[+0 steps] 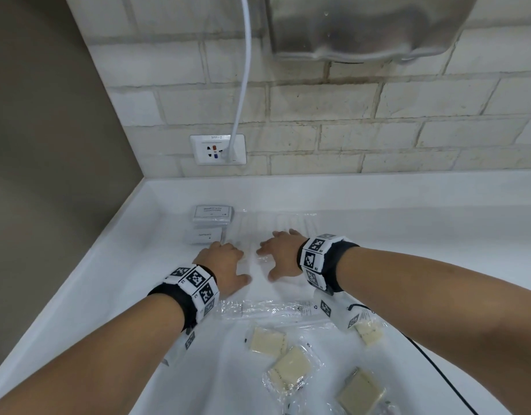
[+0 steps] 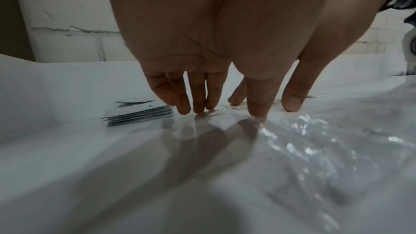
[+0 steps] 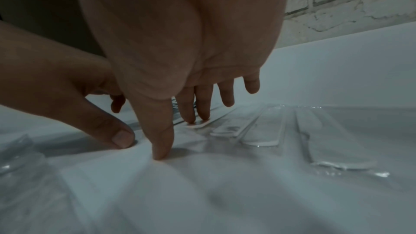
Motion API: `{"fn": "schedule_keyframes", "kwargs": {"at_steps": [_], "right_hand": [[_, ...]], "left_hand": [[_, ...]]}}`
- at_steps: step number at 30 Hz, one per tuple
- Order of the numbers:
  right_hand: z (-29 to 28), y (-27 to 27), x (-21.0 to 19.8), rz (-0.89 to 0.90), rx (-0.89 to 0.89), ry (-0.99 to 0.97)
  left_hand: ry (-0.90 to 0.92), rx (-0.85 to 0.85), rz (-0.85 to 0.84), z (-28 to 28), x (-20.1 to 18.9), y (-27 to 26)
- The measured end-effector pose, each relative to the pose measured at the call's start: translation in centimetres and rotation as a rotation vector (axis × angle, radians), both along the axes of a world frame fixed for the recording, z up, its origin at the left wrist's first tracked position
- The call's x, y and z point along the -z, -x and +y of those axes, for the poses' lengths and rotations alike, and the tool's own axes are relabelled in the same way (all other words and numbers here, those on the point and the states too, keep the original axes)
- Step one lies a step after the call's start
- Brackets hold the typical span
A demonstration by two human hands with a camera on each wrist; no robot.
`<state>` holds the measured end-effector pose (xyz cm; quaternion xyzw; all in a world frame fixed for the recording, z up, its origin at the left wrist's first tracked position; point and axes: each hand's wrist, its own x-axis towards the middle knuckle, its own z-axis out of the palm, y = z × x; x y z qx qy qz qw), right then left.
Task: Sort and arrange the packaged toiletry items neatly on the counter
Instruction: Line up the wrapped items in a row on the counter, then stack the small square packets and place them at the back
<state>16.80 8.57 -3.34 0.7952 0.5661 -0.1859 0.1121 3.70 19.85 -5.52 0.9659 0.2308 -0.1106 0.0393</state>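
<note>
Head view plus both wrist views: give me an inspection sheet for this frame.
Surface: white counter, glossy.
Job's things: shampoo sachet stack by the back wall; row of clear-wrapped packets beside it; wrapped soap bars loose, nearer the person.
Clutter: nothing seen.
Grippers: left hand and right hand press fingertips on the clear packets.
Cables: white cord into wall outlet; black wire.
Surroundings: brick-pattern wall, metal dryer.

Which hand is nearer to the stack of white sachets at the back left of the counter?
Left. The left hand has its fingertips just in front of the stack of white sachets. The right hand presses clear-wrapped packets farther right, beyond the left hand.
</note>
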Motion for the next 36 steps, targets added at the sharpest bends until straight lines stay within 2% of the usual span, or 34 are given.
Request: {"fn": "schedule_keyframes", "kwargs": {"at_steps": [22, 27, 31, 33, 36], "right_hand": [[-0.4, 0.4, 0.2, 0.038, 0.021, -0.011], [-0.9, 0.8, -0.6, 0.080, 0.047, -0.099], [-3.0, 2.2, -2.4, 0.183, 0.061, -0.167], [-4.7, 3.6, -3.0, 0.176, 0.050, -0.153], [-7.6, 5.7, -3.2, 0.187, 0.035, -0.088]], "left_hand": [[-0.046, 0.018, 0.014, 0.0, 0.1, -0.3], [-0.053, 0.013, -0.032, -0.4, -0.7, 0.4], [0.087, -0.007, -0.252, -1.9, -2.2, 1.5], [0.180, -0.004, -0.346, -3.3, -2.8, 2.5], [0.352, 0.031, -0.325, -5.7, -2.4, 4.8]]}}
